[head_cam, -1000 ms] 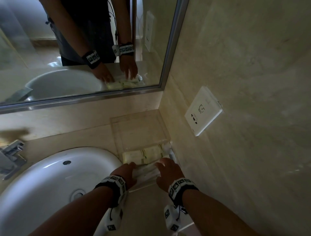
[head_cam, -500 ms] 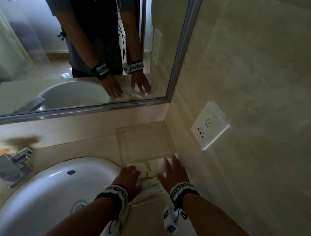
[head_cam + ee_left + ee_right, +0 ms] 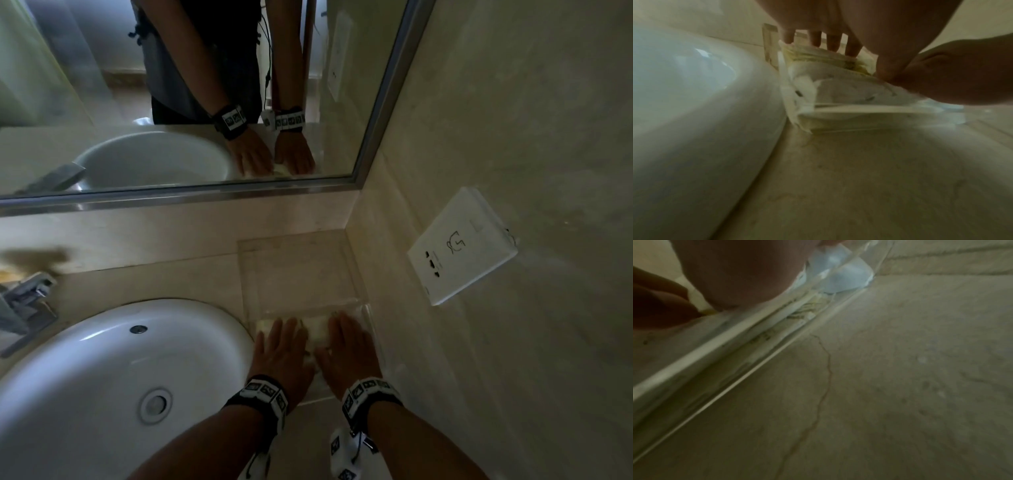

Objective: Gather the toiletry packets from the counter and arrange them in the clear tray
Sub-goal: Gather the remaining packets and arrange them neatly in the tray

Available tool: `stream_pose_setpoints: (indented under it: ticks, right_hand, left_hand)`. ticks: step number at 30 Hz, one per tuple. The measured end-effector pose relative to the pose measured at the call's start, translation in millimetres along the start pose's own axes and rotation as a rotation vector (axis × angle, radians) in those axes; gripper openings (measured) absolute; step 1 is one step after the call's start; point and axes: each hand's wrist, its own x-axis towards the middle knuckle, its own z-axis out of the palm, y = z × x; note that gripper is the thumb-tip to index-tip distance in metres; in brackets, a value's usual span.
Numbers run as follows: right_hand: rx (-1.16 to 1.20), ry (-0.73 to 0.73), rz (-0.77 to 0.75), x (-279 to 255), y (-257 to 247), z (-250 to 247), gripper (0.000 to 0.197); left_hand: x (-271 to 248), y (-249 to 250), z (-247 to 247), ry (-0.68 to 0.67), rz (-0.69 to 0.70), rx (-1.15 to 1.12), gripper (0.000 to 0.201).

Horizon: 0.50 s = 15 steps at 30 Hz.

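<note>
A clear tray sits on the counter in the corner by the right wall. Pale yellow-white toiletry packets lie in its near part, mostly under my hands. My left hand lies flat on the packets with its fingers straight. My right hand lies flat beside it, fingers straight too. In the left wrist view the left fingers rest on the stacked packets inside the tray. The right wrist view shows the tray's clear side wall with packets behind it.
A white basin lies just left of the tray, with a chrome tap at the far left. A wall socket plate sticks out on the right wall. A mirror runs along the back. Bare counter lies in front of the tray.
Both hands have gone from curled round a packet at the tray's near edge to flat, straight-fingered hands pressing further into the tray. The packet now lies inside under them.
</note>
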Motion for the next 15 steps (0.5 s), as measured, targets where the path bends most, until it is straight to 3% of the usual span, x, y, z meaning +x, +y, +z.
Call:
stream_pose_setpoints:
  ticks: [6, 15]
  right_hand:
    - [0.004, 0.003, 0.016, 2, -5, -1, 0.066]
    - [-0.033, 0.023, 0.008, 7, 0, 9, 0.066]
  left_hand:
    - [8, 6, 11, -0.031, -0.030, -0.057, 0.071]
    - [12, 9, 16, 0.051, -0.046, -0.163, 0.069]
